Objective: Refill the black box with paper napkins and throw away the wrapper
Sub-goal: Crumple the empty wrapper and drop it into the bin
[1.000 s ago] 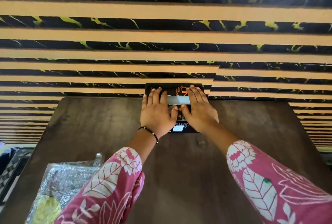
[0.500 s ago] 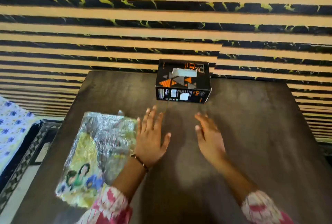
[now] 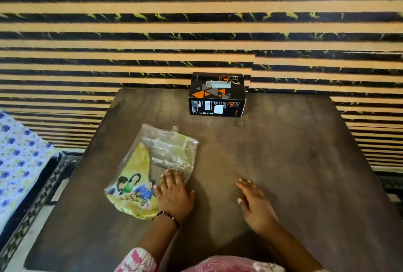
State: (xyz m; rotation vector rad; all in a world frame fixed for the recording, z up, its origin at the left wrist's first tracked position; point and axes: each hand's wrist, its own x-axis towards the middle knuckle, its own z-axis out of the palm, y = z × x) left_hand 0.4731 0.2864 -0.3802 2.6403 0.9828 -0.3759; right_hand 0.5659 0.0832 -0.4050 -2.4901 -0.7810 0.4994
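The black box [image 3: 217,95] with orange and grey triangles stands at the far edge of the dark table [image 3: 283,151], against the wall. White paper napkins [image 3: 218,84] show through the slot in its top. A flat, crumpled clear and yellow wrapper [image 3: 152,169] with a printed picture lies on the table's left half. My left hand [image 3: 174,195] rests flat with its fingertips on the wrapper's near right edge, fingers apart. My right hand [image 3: 255,204] lies flat on the bare table to the right, holding nothing.
A wall of black and tan stripes [image 3: 196,31] rises right behind the table. At the left stands a bed with a blue-flowered sheet [image 3: 15,158] and a patterned dark frame [image 3: 39,197]. Floor shows past the table's left edge.
Both hands left the top of the black box and drew back toward me. The left hand has come down on the wrapper's edge. The view has pulled back from the table.
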